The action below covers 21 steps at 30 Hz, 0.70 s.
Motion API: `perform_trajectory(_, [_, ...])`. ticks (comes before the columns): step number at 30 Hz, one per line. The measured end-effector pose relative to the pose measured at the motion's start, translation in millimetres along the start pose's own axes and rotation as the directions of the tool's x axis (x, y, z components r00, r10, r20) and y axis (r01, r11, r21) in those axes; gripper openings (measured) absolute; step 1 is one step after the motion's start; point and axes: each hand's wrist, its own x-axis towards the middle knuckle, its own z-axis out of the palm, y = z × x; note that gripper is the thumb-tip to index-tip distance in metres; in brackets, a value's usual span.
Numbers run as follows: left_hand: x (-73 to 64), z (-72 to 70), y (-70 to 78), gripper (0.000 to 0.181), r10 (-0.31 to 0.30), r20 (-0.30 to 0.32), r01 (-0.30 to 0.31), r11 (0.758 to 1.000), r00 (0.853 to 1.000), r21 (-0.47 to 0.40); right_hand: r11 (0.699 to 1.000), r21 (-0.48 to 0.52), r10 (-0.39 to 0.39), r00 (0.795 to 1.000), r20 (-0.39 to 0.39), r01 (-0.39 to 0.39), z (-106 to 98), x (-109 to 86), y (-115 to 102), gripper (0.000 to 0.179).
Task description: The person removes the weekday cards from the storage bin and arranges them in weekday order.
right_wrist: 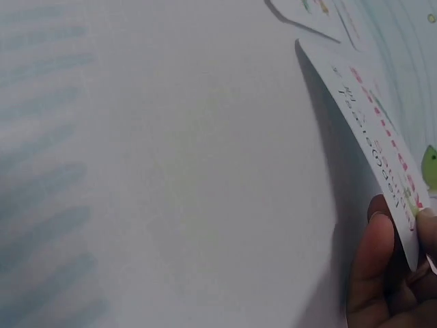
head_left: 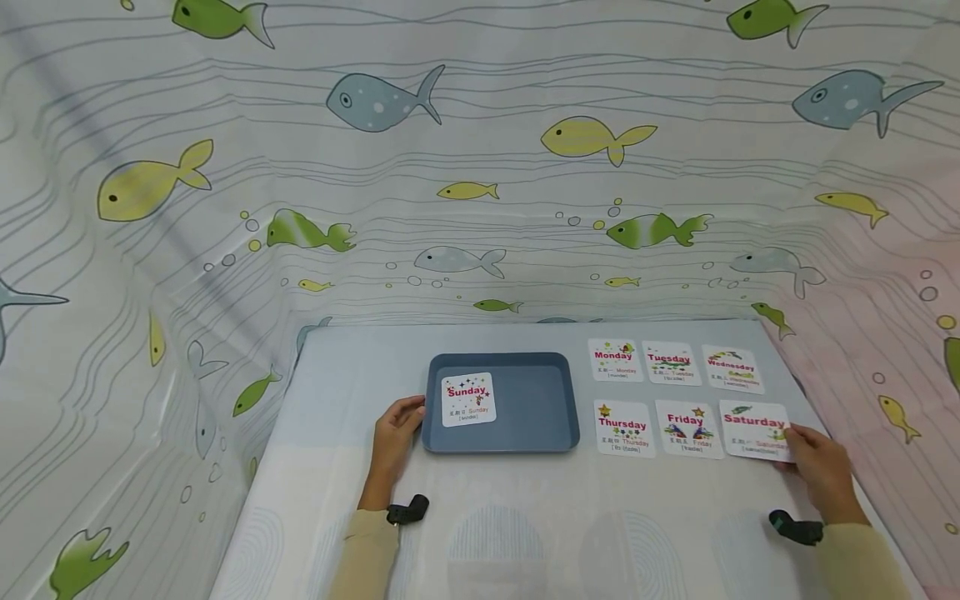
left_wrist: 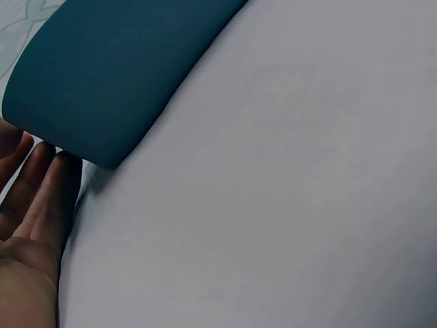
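Observation:
In the head view, my right hand (head_left: pixel 821 467) pinches the right edge of the white Saturday card (head_left: pixel 752 421) between thumb and fingers. The right wrist view has this card (right_wrist: pixel 372 130) tilted, its near edge raised off the tabletop and casting a shadow. My left hand (head_left: pixel 396 433) is at the left side of a blue-grey tray (head_left: pixel 532 408). Its fairly straight fingers (left_wrist: pixel 44 184) touch the tray's outer wall (left_wrist: pixel 102 147) in the left wrist view. Inside the tray, toward its left, lies the Sunday card (head_left: pixel 468 400).
Right of the tray lie the Monday (head_left: pixel 615 360), Tuesday (head_left: pixel 671 363) and Wednesday (head_left: pixel 733 369) cards in a back row. Thursday (head_left: pixel 625 429) and Friday (head_left: pixel 688 430) lie in front of them. A fish-patterned sheet (head_left: pixel 510 225) rises behind and beside the pale table (head_left: pixel 562 500).

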Motion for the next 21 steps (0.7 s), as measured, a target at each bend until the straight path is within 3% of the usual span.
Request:
perform_trajectory(8, [0.6, -0.5, -0.9, 0.031, 0.024, 0.018, -0.023, 0.999, 1.000, -0.035, 0.997, -0.082, -0.010, 1.000, 0.007, 0.010, -3.7, 6.3, -3.2, 0.067])
perform_trajectory(21, [0.9, -0.2, -3.0, 0.032, 0.025, 0.023, -0.025, 0.999, 0.999, -0.021, 0.971, -0.210, -0.125, 0.991, -0.054, 0.111, 4.4, 10.7, 0.5, 0.057])
